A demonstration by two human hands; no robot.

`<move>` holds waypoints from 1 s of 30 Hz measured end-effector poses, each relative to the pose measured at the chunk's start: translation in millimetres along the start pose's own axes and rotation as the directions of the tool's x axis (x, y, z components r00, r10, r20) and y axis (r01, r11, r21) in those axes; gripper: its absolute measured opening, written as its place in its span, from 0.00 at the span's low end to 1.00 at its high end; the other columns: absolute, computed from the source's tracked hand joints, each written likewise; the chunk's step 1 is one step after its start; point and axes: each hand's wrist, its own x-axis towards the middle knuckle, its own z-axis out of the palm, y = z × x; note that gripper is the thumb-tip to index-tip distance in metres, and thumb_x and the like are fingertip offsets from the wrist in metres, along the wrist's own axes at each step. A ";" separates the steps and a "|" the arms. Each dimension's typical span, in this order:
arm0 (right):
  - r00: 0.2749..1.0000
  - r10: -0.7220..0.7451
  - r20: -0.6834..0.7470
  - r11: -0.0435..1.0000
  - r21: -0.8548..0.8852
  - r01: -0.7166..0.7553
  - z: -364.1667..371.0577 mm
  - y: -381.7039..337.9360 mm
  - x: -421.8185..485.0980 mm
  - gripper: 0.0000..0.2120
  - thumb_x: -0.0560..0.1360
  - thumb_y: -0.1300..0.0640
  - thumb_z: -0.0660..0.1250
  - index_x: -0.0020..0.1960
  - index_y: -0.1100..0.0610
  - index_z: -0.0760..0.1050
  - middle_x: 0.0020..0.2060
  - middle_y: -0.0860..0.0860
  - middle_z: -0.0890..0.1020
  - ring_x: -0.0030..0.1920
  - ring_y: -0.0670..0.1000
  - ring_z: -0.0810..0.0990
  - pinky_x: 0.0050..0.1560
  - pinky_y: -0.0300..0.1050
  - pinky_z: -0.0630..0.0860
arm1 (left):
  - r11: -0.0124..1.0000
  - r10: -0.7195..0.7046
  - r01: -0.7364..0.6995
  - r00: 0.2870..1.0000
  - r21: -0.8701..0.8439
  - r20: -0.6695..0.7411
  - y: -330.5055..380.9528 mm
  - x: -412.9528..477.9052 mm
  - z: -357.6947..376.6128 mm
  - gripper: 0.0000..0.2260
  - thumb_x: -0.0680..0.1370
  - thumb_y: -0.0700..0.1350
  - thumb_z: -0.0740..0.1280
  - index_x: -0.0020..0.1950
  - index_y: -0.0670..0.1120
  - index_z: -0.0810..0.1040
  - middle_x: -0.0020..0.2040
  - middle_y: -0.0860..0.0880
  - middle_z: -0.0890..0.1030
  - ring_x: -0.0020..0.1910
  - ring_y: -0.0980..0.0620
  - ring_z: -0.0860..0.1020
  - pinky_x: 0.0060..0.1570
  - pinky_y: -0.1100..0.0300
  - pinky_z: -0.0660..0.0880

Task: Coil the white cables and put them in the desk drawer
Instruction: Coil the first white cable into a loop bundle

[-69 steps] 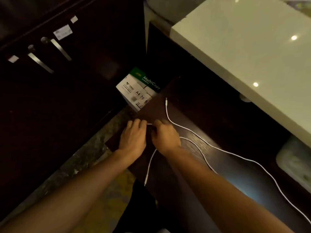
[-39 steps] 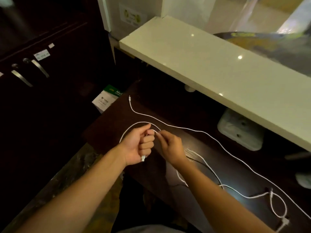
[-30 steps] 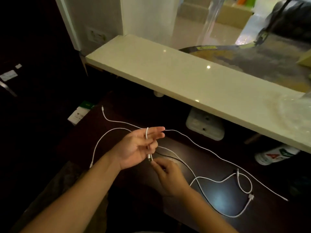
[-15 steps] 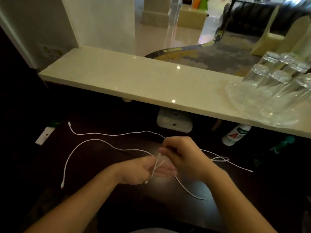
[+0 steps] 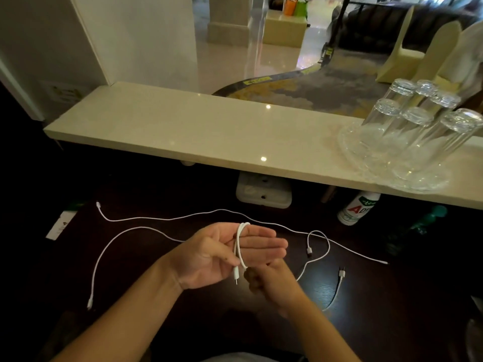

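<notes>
Fingers (image 5: pixel 261 242) looped in white cable (image 5: pixel 239 246); glasses (image 5: pixel 418 126), bottle (image 5: pixel 356 209), socket box (image 5: pixel 264 193) beyond.

1. Dark wood desk (image 5: pixel 397 317), lower half of frame: the carrying surface.
2. White cables (image 5: pixel 162 218) lie loose on it from centre left to right; one forms a loop right of centre.
3. White socket block (image 5: pixel 264 192) sits at the desk's back, centre, with a bottle (image 5: pixel 356 207) to its right.
4. Cream ledge (image 5: pixel 183 131) crosses mid frame. At its right end is a glass tray (image 5: pixel 350 152) of upturned glasses (image 5: pixel 386 118).
</notes>
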 end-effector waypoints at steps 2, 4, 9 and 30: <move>1.000 0.020 0.019 0.998 0.063 -0.021 7.1 5.9 -5.5 0.19 0.80 0.57 0.63 0.31 0.51 0.76 0.23 0.47 0.66 0.24 0.46 0.61 0.25 0.38 0.58 | 1.000 0.011 -0.010 1.000 0.011 -0.024 1.7 -1.5 -3.4 0.30 0.70 0.19 0.46 0.72 0.31 0.65 0.70 0.31 0.70 0.72 0.36 0.69 0.71 0.48 0.67; 1.000 -0.005 0.019 1.000 0.024 0.004 9.6 6.2 -11.5 0.15 0.81 0.56 0.61 0.37 0.56 0.77 0.23 0.47 0.65 0.23 0.45 0.61 0.23 0.36 0.58 | 0.998 0.004 0.000 0.998 0.060 -0.061 0.6 -2.9 -8.3 0.31 0.71 0.19 0.47 0.73 0.33 0.63 0.72 0.34 0.69 0.73 0.38 0.67 0.72 0.49 0.64; 0.967 -0.239 0.094 0.838 -0.484 0.254 8.2 -0.9 -27.7 0.12 0.80 0.57 0.64 0.39 0.53 0.79 0.22 0.39 0.73 0.25 0.41 0.69 0.31 0.30 0.62 | 0.955 0.010 0.061 0.971 0.291 -0.237 -11.2 -4.6 -18.8 0.32 0.74 0.19 0.54 0.76 0.39 0.60 0.73 0.43 0.70 0.72 0.49 0.70 0.70 0.58 0.68; 0.899 -0.194 0.393 0.702 -0.585 0.407 -26.3 -97.5 35.7 0.11 0.77 0.53 0.69 0.36 0.55 0.80 0.25 0.45 0.74 0.28 0.42 0.70 0.31 0.33 0.67 | 0.913 -0.134 0.168 0.984 0.373 -0.117 -18.5 -22.8 -0.4 0.35 0.71 0.18 0.52 0.77 0.37 0.57 0.75 0.40 0.67 0.73 0.48 0.69 0.73 0.58 0.63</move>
